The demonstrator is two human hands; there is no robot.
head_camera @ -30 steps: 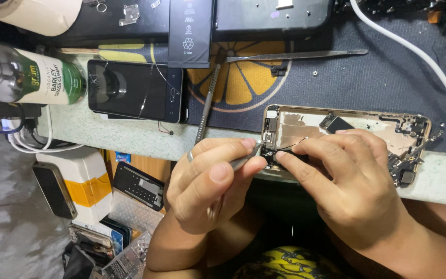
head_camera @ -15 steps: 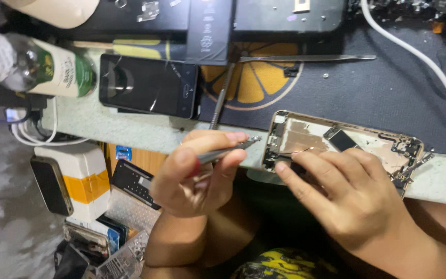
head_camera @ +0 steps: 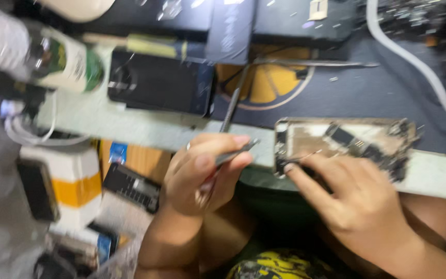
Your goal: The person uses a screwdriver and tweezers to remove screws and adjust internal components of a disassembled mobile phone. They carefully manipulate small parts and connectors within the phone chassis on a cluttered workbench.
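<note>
While the left hand [head_camera: 202, 173] curls shut around a pair of thin metal tweezers [head_camera: 236, 152], their tips pointing right toward an opened phone [head_camera: 344, 142], the right hand [head_camera: 354, 199] lies flat with fingers spread on the phone's lower edge, gripping nothing that can be made out. Stripped of its screen, the phone rests face up at the front edge of the workbench [head_camera: 130, 126], its inner parts exposed, just beside the tweezer tips but apart from them. Farther back, a dark phone [head_camera: 161, 85] lies flat near a green-labelled bottle [head_camera: 60, 62], a long metal tool [head_camera: 311, 63] crosses a dark mat with an orange citrus design [head_camera: 269, 85], and a white cable [head_camera: 414, 59] trails off to the right
</note>
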